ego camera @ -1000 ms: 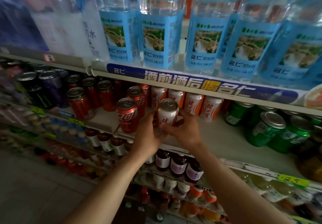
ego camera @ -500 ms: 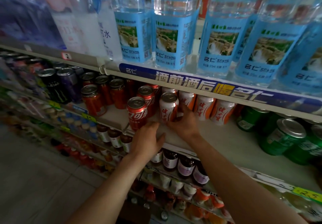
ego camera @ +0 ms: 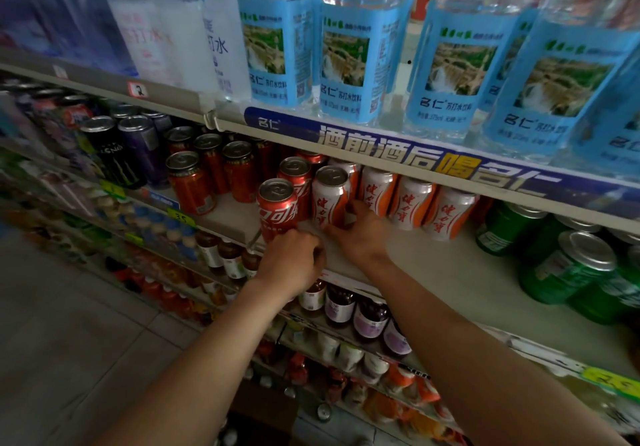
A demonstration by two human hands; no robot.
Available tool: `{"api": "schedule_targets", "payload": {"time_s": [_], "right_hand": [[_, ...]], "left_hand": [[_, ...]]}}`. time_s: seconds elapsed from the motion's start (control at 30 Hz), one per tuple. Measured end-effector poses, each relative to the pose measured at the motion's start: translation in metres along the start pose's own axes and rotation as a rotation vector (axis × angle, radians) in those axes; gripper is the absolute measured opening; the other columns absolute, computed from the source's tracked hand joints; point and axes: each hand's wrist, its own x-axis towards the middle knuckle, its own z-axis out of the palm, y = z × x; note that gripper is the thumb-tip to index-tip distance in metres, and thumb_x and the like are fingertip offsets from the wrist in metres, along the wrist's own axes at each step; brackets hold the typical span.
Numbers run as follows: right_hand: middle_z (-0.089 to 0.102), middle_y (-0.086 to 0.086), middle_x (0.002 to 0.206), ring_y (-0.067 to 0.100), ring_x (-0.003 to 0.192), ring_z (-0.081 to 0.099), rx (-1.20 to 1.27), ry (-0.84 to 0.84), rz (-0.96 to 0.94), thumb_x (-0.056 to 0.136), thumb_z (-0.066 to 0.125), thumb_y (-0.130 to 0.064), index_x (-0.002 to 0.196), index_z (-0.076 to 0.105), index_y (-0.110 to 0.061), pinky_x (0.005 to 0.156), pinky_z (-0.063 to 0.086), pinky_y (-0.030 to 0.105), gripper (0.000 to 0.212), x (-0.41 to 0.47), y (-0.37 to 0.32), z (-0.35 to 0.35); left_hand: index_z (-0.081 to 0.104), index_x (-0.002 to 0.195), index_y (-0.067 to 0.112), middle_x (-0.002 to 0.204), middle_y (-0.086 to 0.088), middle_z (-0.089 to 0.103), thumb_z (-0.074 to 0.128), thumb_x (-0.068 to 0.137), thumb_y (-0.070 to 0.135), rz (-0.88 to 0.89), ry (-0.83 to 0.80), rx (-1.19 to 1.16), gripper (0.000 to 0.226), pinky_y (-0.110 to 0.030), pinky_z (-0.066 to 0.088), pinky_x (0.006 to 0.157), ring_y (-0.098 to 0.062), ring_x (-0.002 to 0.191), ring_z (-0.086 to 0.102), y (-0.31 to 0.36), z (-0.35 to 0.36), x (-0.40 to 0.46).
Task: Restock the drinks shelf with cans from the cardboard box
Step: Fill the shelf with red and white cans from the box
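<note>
A white and orange can stands on the drinks shelf, left of a row of matching cans. My right hand rests on the shelf with its fingers around the base of that can. A red cola can stands just left of it, near the shelf's front edge. My left hand sits at the shelf edge just below the cola can, fingers curled in, with nothing seen in it. The cardboard box is hidden, apart from a brown shape low between my arms.
Green cans fill the right of the shelf, with dark red cans and black tall cans on the left. Blue-labelled water bottles stand on the shelf above. Small bottles line the lower shelves. Grey floor tiles lie at the left.
The white and orange can has gone deeper onto the shelf, next to its row. My left hand let go of it and drew back to the shelf edge, curling shut.
</note>
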Motion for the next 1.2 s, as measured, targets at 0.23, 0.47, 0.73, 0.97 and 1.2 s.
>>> {"api": "schedule_targets", "payload": {"time_s": [0.23, 0.47, 0.73, 0.97, 1.2], "right_hand": [[0.068, 0.006, 0.115, 0.019, 0.105, 0.064, 0.026, -0.004, 0.042, 0.077, 0.082, -0.031, 0.118, 0.057, -0.009, 0.076, 0.042, 0.018, 0.053, -0.004, -0.004, 0.0], [0.066, 0.005, 0.119, 0.021, 0.107, 0.065, 0.001, -0.059, 0.085, 0.074, 0.083, -0.037, 0.121, 0.055, -0.009, 0.086, 0.052, 0.028, 0.061, -0.003, 0.001, 0.0], [0.058, -0.005, 0.092, 0.011, 0.071, 0.058, 0.075, 0.177, -0.263, 0.087, 0.071, -0.025, 0.097, 0.057, -0.018, 0.06, 0.05, 0.029, 0.018, -0.084, -0.039, -0.013], [0.061, -0.005, 0.069, 0.009, 0.061, 0.058, 0.068, -0.644, -0.354, 0.087, 0.07, -0.025, 0.091, 0.062, -0.017, 0.058, 0.05, 0.034, 0.012, -0.162, -0.004, 0.107], [0.056, -0.01, 0.071, 0.022, 0.07, 0.061, -0.109, -1.133, -0.086, 0.066, 0.074, -0.025, 0.097, 0.058, -0.026, 0.071, 0.052, 0.04, 0.035, -0.249, 0.144, 0.275]], "left_hand": [[0.073, 0.091, 0.022, 0.092, 0.0, 0.072, 0.056, 0.087, 0.03, 0.004, 0.005, -0.023, 0.019, -0.031, 0.051, 0.066, -0.023, 0.083, 0.067, -0.001, 0.002, -0.003], [0.072, 0.101, 0.019, 0.101, -0.001, 0.071, 0.055, 0.092, 0.027, 0.059, -0.001, -0.086, 0.022, -0.029, 0.051, 0.07, -0.021, 0.088, 0.067, -0.005, 0.003, -0.007], [0.07, 0.105, 0.009, 0.105, -0.001, 0.068, 0.066, 0.088, 0.009, 0.082, 0.407, -0.316, 0.017, -0.02, 0.05, 0.085, -0.009, 0.096, 0.062, -0.03, -0.003, -0.065], [0.066, 0.108, 0.019, 0.091, -0.006, 0.073, 0.066, 0.088, 0.021, -0.66, 0.274, -0.505, 0.02, -0.032, 0.056, 0.062, -0.017, 0.074, 0.067, -0.12, 0.077, -0.201], [0.066, 0.112, 0.007, 0.101, -0.007, 0.067, 0.072, 0.08, 0.029, -1.308, 0.041, -0.642, 0.039, -0.025, 0.046, 0.079, -0.026, 0.098, 0.065, -0.178, 0.186, -0.364]]}}
